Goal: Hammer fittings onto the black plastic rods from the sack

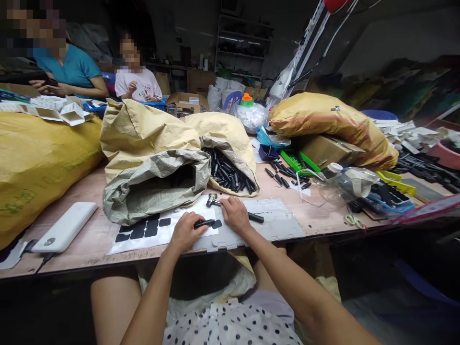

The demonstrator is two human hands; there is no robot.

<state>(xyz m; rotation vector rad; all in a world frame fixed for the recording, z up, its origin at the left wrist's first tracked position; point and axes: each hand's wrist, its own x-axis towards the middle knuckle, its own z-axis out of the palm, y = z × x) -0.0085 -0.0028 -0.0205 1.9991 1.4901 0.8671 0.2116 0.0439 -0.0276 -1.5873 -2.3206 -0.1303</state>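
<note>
fingers (189, 225) pinch black tube (203, 223); open sack (230, 158) just behind; hammer (212, 200) beside.

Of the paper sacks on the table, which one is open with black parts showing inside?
The middle sack, lying directly beyond the right hand. Its mouth shows black tubes; the grey-lined sack to its left gapes dark, and the others lie closed.

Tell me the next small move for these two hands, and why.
Probably bring the black rod in the left hand over to the right hand. The right hand rests on the grey sheet beside another black piece and a small hammer, so the work seems to happen there.
</note>
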